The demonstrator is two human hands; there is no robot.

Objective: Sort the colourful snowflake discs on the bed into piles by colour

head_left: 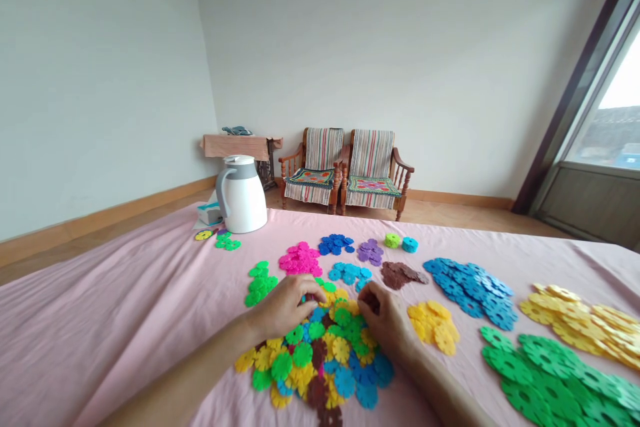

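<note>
A mixed heap of flower-edged plastic discs (303,355), in green, yellow, blue and brown, lies in front of me. At the heap's far left edge is my left hand (285,307), its fingers curled inward. A small bit of blue shows by its fingertips; whether they grip it I cannot make out. My right hand (387,320) rests over the far right edge, thumb and fingers drawn together, their tips hidden from view. Small green discs (260,285) lie beyond the left hand, and yellow discs (434,327) lie right of the right hand.
Sorted piles of pink (300,259), dark blue (336,244), purple (370,251) and brown discs (400,275) lie farther back. Larger blue (473,290), yellow (585,320) and green discs (550,373) spread rightward. A white jug (245,197) stands back left on the pink cloth (150,307).
</note>
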